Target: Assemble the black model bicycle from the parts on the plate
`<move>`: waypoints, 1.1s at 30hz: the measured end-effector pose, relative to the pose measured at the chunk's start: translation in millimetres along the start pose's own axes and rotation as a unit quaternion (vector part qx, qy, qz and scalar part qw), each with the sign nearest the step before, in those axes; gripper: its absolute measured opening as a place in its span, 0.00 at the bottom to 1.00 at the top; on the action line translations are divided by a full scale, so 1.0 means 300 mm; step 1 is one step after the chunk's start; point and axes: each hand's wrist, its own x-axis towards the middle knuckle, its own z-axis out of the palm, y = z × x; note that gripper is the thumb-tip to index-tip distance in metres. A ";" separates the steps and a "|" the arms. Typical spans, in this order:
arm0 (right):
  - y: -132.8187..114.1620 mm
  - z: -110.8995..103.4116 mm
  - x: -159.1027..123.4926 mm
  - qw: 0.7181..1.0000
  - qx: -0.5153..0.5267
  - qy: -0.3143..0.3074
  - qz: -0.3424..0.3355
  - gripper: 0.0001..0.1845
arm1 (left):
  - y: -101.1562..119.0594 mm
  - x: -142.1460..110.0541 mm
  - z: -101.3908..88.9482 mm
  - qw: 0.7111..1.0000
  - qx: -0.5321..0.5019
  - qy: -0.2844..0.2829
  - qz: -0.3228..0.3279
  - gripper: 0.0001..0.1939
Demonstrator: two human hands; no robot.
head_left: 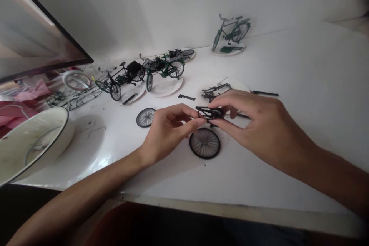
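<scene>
My left hand [170, 130] and my right hand [253, 123] meet over the white table [302, 84], both pinching a small black miniature bicycle frame part [210, 113] between thumb and fingertips. Directly below it a black spoked wheel [205, 143] lies flat on the table. A second, smaller-looking wheel [145, 117] lies to the left of my left hand. Behind my right hand a white paper plate [239, 84] holds several loose black parts.
Assembled model bicycles stand on paper plates at the back: a black one [121, 78], a green one [164, 68], another green one [230, 30]. A white bowl [34, 142] sits front left. Wire racks [75, 100], a black bar [186, 97] and a rod [265, 93] lie nearby.
</scene>
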 end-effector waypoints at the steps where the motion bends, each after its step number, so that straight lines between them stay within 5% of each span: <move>1: -0.002 -0.001 0.000 1.000 0.005 -0.001 -0.008 0.09 | 0.002 -0.003 -0.002 0.999 0.030 0.011 0.024 0.12; 6: -0.015 -0.001 -0.006 0.998 0.046 -0.022 -0.046 0.12 | 0.016 -0.009 -0.016 0.967 0.176 0.042 0.177 0.20; 10: -0.016 0.003 -0.009 0.996 0.072 -0.023 -0.054 0.11 | 0.019 0.004 -0.024 0.945 0.225 0.034 0.234 0.06; 21: 0.006 0.019 -0.009 0.992 0.127 0.021 0.008 0.10 | 0.002 0.029 -0.047 0.939 0.207 0.069 0.267 0.04; 33: 0.003 0.014 -0.009 0.988 0.156 0.002 0.005 0.11 | -0.001 0.018 -0.042 0.973 0.113 0.050 0.193 0.05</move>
